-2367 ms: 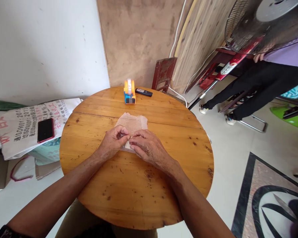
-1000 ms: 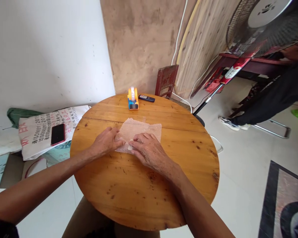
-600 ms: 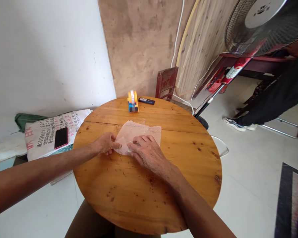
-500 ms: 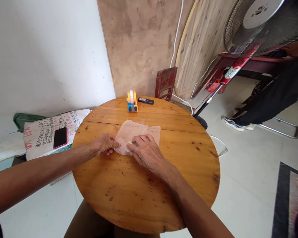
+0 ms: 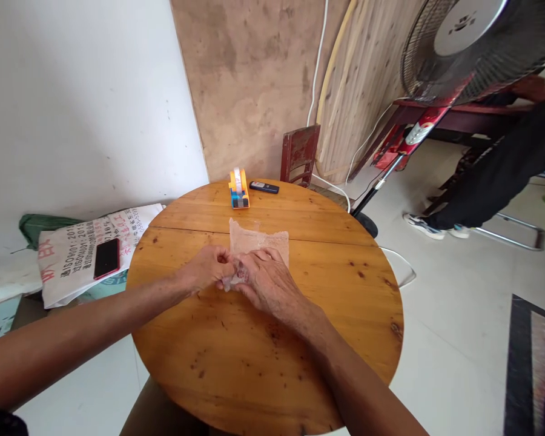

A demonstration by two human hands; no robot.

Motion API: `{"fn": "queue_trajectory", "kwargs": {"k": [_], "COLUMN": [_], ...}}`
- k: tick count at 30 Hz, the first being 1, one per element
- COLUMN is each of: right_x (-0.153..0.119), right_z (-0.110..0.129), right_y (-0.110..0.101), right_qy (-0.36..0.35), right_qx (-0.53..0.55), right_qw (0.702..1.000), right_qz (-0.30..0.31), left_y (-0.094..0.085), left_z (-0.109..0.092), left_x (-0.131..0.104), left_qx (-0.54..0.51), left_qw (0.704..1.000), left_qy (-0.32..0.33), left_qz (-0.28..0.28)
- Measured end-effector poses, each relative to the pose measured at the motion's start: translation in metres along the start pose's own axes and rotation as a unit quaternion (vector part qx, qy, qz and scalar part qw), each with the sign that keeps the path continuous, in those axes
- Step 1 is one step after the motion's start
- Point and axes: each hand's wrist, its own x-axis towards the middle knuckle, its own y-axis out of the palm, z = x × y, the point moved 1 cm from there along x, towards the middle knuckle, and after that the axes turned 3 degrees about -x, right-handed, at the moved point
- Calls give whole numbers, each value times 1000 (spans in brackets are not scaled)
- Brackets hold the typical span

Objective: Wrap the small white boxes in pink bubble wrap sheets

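A see-through sheet of bubble wrap (image 5: 258,238) lies on the round wooden table in front of me, its near left part folded over and bunched up. My left hand (image 5: 212,267) is closed, pinching the folded edge of the wrap. Against it, my right hand (image 5: 267,275) curls over the bunched part and grips it, thumb on the near side. Between the hands a crumpled bit of wrap shows; whatever it covers is hidden under my right fingers. Beyond the sheet stands a yellow and blue tape dispenser (image 5: 238,189) with a roll of tape.
Near the table's (image 5: 345,339) far edge lies a dark remote-like device (image 5: 264,188). A phone (image 5: 106,259) rests on printed sacks (image 5: 79,239) to the left. Behind stands a red chair (image 5: 300,154). At right are a standing fan (image 5: 418,130) and a person's dark-trousered leg (image 5: 490,181).
The near left corner of the bubble wrap, flat before, is now lifted and folded in. My left hand has moved right with it, up against my right hand.
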Motion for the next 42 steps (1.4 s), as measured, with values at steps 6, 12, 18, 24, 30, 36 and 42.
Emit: {"fn": "queue_trajectory", "kwargs": {"k": [6, 12, 18, 24, 30, 36, 42], "right_x": [1, -3, -2, -12, 4, 61, 74], "right_z": [0, -4, -6, -16, -35, -51, -68], "right_y": [0, 3, 8, -10, -32, -10, 15], "right_qy": [24, 26, 36, 54, 207, 305, 311], "right_qx": [20, 44, 72, 134, 183, 74, -20], "right_qw": [999, 999, 997, 990, 961, 949, 947], "right_qz": [11, 9, 14, 11, 8, 19, 73], "left_y": [6, -8, -5, 1, 5, 7, 8], "left_z": [-4, -19, -8, 11, 19, 17, 19], "left_x": [-3, -10, -7, -5, -3, -2, 0], "left_qx": [147, 208, 231, 307, 339, 329, 320], "left_qw": [985, 962, 949, 890, 861, 861, 865], "left_qy": [86, 90, 180, 335, 380, 388, 386], "left_qz": [22, 150, 115, 26, -5, 1, 23]}}
